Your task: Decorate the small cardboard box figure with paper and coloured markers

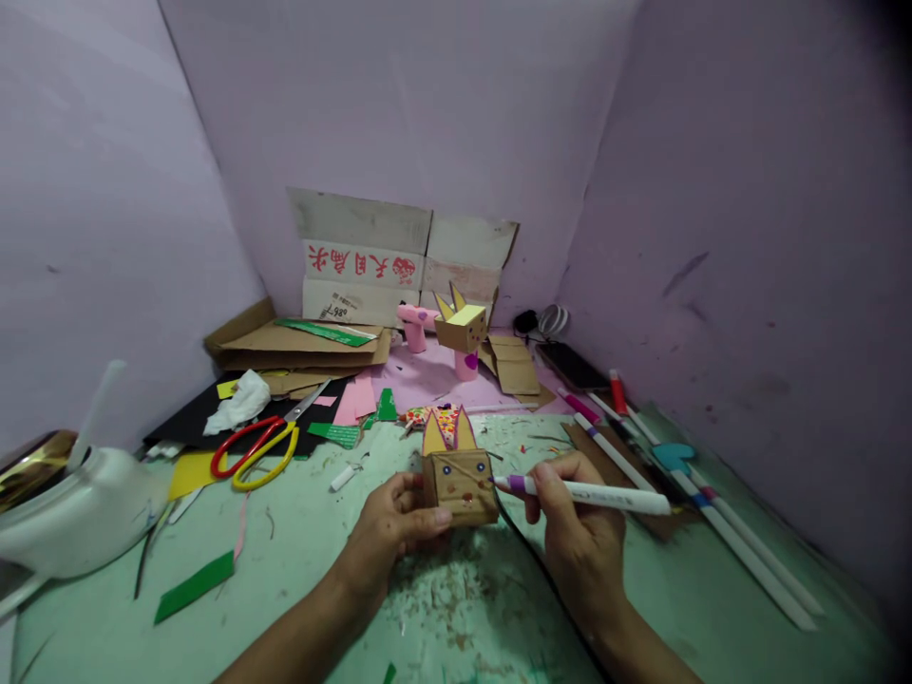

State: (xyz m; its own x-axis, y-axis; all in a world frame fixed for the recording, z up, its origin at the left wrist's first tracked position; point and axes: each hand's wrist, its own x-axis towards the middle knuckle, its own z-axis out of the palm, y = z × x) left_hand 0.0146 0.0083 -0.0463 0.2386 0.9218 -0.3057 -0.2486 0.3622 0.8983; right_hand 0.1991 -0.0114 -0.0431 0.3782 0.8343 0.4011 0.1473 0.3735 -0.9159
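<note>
1. the small cardboard box (pixel 463 489) is on the near middle part of the tabletop (pixel 306 570), between the two hands, its dotted face towards the camera and two pointed ears (pixel 465 433) rising from its top.
2. the left hand (pixel 385 532) has the box pinched at its left side, thumb across the lower front edge and the fingers curled around the side and behind.
3. the right hand (pixel 584 527) pinches a white marker (pixel 613 497) between thumb and fingers; its purple end points left, with the tip at or very near the box's right edge. whether it touches, i cannot tell.
4. the box should be light, fairly stiff along its folds but easy to dent in the flat panels. dry card ought to grip well, so a soft hold low on the sides looks best.
5. the ears look thin and likely to bend or come loose; they make a poor handle.
6. the marker is probably light, rigid and a bit slick; its barrel, just behind the purple part, suits a pinch.
7. a dark cord (pixel 536 560) runs close by the box's right side, and a small white cap (pixel 342 478) lies left of the box, with scissors (pixel 291 415) beyond.
</note>
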